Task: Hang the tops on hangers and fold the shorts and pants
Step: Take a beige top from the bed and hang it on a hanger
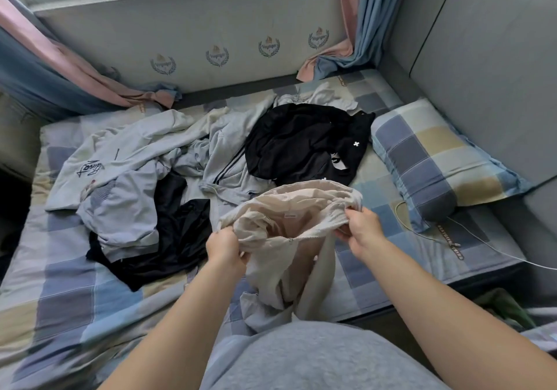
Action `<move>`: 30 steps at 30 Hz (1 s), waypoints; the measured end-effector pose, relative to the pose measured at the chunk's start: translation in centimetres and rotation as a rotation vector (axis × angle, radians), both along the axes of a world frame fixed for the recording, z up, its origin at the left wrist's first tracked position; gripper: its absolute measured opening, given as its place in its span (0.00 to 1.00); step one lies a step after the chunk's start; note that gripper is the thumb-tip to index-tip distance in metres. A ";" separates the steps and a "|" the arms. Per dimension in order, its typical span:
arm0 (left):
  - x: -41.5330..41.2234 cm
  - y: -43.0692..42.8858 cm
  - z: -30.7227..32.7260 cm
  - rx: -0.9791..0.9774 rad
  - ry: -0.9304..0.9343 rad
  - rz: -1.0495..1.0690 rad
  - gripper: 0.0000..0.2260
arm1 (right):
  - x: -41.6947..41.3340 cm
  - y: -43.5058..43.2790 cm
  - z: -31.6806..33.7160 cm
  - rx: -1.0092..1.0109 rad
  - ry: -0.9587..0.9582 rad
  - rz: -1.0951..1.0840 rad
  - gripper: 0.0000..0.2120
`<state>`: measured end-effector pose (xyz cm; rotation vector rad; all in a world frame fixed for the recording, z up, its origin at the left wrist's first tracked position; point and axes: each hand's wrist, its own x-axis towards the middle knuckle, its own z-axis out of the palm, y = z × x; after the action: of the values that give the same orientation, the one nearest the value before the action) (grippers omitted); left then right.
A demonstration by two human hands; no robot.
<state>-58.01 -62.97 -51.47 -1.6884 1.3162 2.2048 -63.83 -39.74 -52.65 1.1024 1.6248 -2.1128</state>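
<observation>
I log left hand (226,249) and right hand (361,230) each gripping the waistband of the beige pants (289,218), stretched between them, legs hanging bunched below; risk, I judge: the twisted legs fold crooked or the cloth slips free.

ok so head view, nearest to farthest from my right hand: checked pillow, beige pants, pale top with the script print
1. beige pants, gripped by the right hand
2. checked pillow, off to its right
3. pale top with script print, far across to the left
</observation>
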 end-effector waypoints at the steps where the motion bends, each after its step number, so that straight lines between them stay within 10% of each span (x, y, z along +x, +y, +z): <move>1: 0.4 0.1 -0.6 0.049 -0.034 -0.008 0.13 | 0.0 0.3 -0.2 -0.005 -0.032 -0.021 0.10; 20: 0.9 0.0 -2.4 0.404 0.205 -0.039 0.11 | 1.1 2.6 -1.0 -0.494 -0.074 0.141 0.09; 30: 1.3 -1.1 -3.7 -0.471 0.099 -0.318 0.17 | 1.0 3.1 -2.1 0.259 -0.070 0.165 0.06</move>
<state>-56.71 -64.04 -55.20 -1.3611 2.0918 1.9187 -62.86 -36.66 -54.77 1.0592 1.9236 -1.7792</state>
